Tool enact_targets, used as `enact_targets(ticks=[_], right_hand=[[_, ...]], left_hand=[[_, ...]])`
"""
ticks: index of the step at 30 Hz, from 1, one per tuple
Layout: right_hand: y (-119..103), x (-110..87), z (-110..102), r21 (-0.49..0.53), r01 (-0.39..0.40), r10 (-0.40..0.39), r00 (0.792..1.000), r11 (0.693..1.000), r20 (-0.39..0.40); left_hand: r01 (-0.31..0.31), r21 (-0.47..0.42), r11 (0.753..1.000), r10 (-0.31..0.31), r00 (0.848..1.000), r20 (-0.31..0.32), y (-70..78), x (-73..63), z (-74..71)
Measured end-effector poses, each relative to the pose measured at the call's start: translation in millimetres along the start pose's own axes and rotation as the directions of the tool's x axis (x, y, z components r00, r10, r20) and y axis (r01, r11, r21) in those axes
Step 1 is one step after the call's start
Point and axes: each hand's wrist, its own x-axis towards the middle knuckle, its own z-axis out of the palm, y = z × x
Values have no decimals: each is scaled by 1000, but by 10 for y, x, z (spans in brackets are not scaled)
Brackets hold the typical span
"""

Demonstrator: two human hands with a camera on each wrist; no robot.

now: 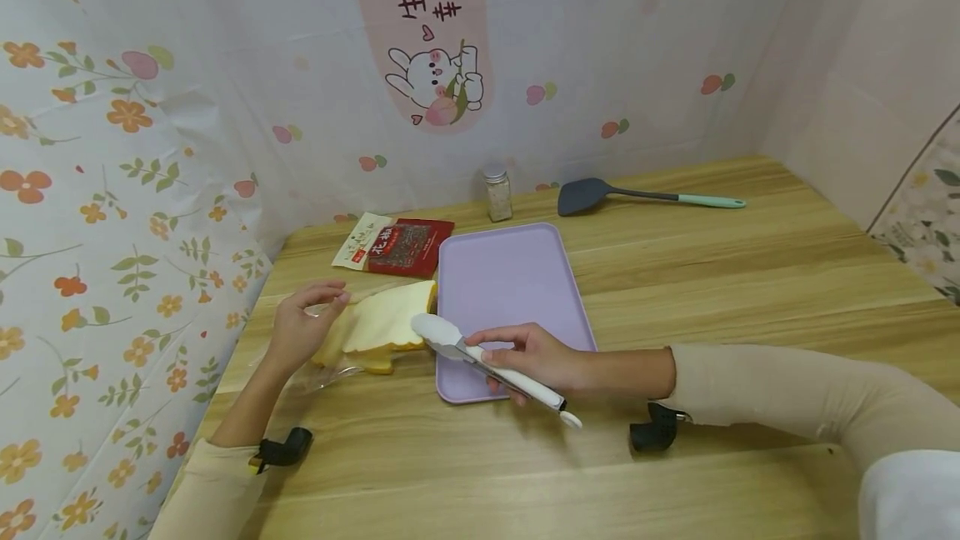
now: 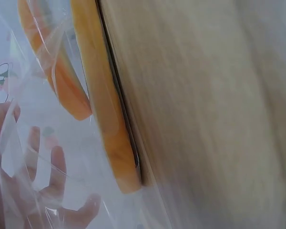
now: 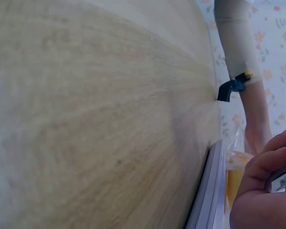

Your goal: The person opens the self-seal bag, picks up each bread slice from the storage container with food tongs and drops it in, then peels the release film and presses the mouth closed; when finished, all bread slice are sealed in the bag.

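Slices of pale bread with orange-yellow crust lie left of the lilac tray, the top one reaching the tray's edge. A clear plastic bag surrounds their left part. My left hand hovers over the bag's left end; in the left wrist view its fingers are spread apart behind the clear film, near two crust edges. My right hand grips white-and-metal tongs over the tray. Their white heads meet the top slice's right corner; whether they pinch it is hidden.
Behind the bread lies a red and cream spice packet. A small glass jar stands behind the tray, and a dark spatula with a mint handle lies at the back right. A printed cloth hangs behind the wooden table.
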Motion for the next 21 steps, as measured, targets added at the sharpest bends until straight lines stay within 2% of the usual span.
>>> enact_targets(ticks=[2, 4, 7, 11, 14, 17, 21], right_hand=[[5, 11, -2, 8, 1, -1, 1000, 1000, 1], [18, 20, 4, 16, 0, 1, 1000, 1000, -8], [23, 32, 2, 12, -14, 14, 1000, 1000, -1], [1, 46, -82, -13, -51, 52, 995, 999, 79], [-12, 59, -163, -42, -72, 77, 988, 997, 131], [-6, 70, -204, -52, -81, 87, 985, 995, 147], [16, 80, -184, -29, -68, 71, 987, 997, 145]], left_hand=[[10, 6, 1000, -10, 1000, 11, 104, -17, -24], [17, 1, 1000, -17, 1000, 18, 123, -20, -32], [20, -4, 1000, -20, 1000, 20, -54, 6, -11], [35, -34, 999, -34, 999, 25, -297, 40, 15], [50, -58, 997, -48, 998, 33, -292, 39, 13], [53, -49, 997, -51, 998, 37, -268, 35, 11], [35, -45, 998, -34, 999, 37, -135, 14, -11]])
